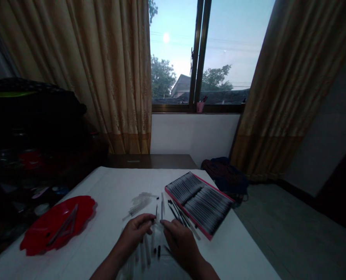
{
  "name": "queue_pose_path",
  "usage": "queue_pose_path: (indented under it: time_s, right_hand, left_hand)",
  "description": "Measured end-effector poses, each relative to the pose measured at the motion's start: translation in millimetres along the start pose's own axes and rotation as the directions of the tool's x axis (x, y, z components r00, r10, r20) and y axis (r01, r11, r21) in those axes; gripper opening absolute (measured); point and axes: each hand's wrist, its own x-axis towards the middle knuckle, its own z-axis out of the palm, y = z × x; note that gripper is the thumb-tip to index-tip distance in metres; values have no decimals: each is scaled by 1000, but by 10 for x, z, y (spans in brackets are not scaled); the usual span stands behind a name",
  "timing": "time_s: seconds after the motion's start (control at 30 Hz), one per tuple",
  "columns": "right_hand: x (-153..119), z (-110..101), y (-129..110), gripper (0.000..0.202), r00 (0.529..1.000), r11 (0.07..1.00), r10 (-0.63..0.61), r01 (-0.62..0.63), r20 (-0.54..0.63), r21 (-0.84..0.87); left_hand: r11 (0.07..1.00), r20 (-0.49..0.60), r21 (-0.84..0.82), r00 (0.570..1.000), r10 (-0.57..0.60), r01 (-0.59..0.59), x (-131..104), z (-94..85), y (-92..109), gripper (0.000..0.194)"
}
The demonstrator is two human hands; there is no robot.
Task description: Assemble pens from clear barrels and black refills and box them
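Observation:
My left hand is closed, its thumb and fingertips pinching a thin pen part with a dark upper end that looks like a pen refill. Close beside it, my right hand pinches another slim dark pen refill, held upright. Clear pen barrels lie in a loose pile beyond my left hand, and more barrels lie blurred below it. Dark pen caps rest between my forearms. Several dark pens or refills are spread to the right of my hands.
A pink-edged box filled with rows of pens lies at the right of the white table. At the left sits a red scalloped plate holding a clear triangular ruler. Dark clutter stands beyond the left edge; a cloth bundle lies behind the box.

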Motion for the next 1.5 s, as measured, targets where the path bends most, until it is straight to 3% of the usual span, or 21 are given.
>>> queue_pose_path:
  time_s: [0.37,0.73,1.2,1.5]
  right_hand:
    - [49,208,-159,18,1000,993,-4,5,-2,119]
    - [108,247,-227,20,1000,988,13,-10,-16,156]
    - [128,248,-191,21,1000,995,12,-10,-24,100]
    - [111,192,-146,22,1000,993,10,-7,-26,116]
  left_hand:
    - [991,-91,-135,996,-1,-11,-26,-132,-193,50]
    - [990,-40,-137,999,25,-30,20,-202,-391,52]
    - [988,-94,-148,995,19,-33,-73,-115,-156,41]
    - [992,-111,-125,993,-28,14,-56,-106,-153,44]
